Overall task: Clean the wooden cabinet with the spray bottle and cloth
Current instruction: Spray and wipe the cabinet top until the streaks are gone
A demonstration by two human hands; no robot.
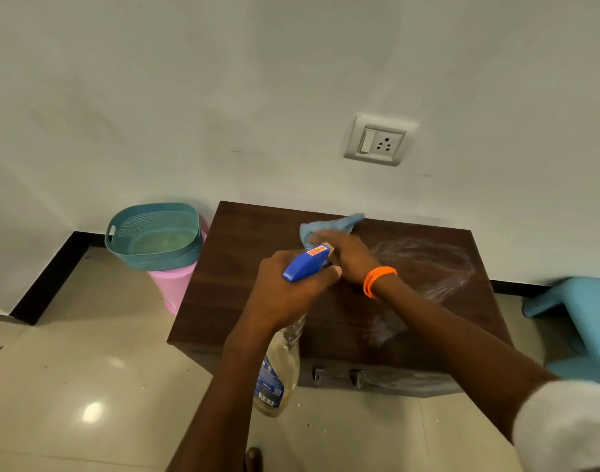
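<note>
Right hand presses cloth beneath.

Left hand fisted, forearm reaching up from below, right hand palm down, fingers curled, forearm stretched in from lower right, wrists nearly touching

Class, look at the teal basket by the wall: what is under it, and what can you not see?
The teal basket sits on a pink bucket, beside the wooden cabinet. Only the bucket's lower side and part of its rim show; the basket covers its opening, so its contents cannot be seen.
</note>
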